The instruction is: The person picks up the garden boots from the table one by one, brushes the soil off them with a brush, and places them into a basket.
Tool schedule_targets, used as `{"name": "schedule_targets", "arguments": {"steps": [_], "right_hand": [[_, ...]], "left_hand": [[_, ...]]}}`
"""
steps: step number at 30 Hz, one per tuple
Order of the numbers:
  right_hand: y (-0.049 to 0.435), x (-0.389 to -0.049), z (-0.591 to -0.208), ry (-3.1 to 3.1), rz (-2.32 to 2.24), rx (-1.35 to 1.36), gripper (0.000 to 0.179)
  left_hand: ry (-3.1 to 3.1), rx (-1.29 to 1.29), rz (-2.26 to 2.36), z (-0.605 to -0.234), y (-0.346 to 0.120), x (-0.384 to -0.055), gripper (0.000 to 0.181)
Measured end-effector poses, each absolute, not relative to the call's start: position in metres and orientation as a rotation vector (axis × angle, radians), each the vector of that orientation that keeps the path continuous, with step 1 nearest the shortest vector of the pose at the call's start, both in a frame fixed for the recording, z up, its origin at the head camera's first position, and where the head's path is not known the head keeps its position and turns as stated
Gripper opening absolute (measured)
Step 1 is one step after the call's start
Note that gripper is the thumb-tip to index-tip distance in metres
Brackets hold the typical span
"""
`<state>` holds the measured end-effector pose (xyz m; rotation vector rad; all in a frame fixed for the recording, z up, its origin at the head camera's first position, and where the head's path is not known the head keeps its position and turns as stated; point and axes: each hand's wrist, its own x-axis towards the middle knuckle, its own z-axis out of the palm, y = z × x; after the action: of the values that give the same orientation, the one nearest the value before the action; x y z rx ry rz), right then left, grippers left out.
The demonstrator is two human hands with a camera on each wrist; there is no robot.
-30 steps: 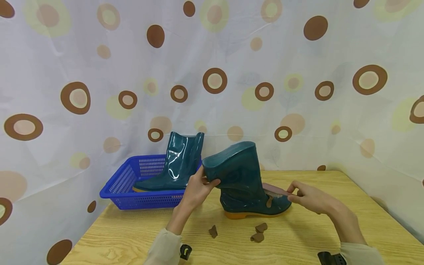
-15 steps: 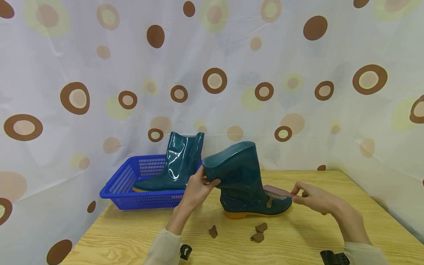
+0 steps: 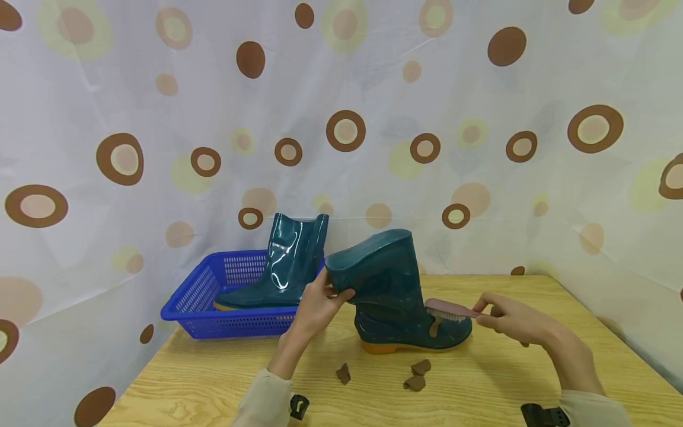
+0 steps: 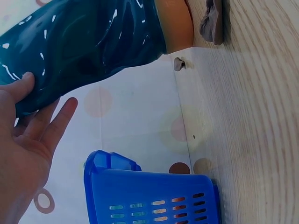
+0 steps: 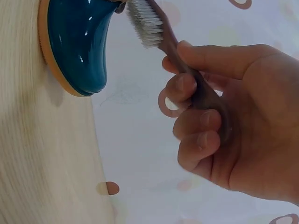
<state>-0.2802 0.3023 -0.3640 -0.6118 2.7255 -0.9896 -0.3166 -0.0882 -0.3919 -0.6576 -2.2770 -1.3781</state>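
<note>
A dark green rubber boot (image 3: 392,296) with an orange sole stands on the wooden table, its shaft bent over to the left. My left hand (image 3: 318,302) grips the top of that shaft, thumb on the near side and fingers beneath. In my right hand (image 3: 514,320) is the handle of a pinkish-brown brush (image 3: 448,308), with fingers curled round it. Its white bristles (image 5: 145,23) face down over the boot's instep, beside a brown patch (image 3: 434,326) that looks like mud. Whether the bristles touch the boot is hard to tell.
A blue plastic basket (image 3: 235,323) stands at the back left, with a second green boot (image 3: 290,261) upright in it. Several brown clumps (image 3: 416,382) lie on the table (image 3: 373,403) before the near boot. A patterned curtain (image 3: 373,89) hangs behind.
My right hand has drawn the brush slightly to the right along the boot's foot. The left hand and the boot shaft have stayed where they were.
</note>
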Motion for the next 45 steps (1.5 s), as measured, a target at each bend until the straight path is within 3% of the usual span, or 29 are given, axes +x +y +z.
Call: {"name": "schedule_targets", "arguments": {"steps": [18, 45], "right_hand": [[0.295, -0.294, -0.384, 2.795, -1.058, -0.64, 0.033], [0.314, -0.286, -0.369, 2.663, -1.104, -0.619, 0.033]], "left_hand": [[-2.271, -0.667, -1.388, -0.391, -0.087, -0.317, 0.054], [-2.268, -0.636, -1.373, -0.392, -0.086, -0.316, 0.053]]}}
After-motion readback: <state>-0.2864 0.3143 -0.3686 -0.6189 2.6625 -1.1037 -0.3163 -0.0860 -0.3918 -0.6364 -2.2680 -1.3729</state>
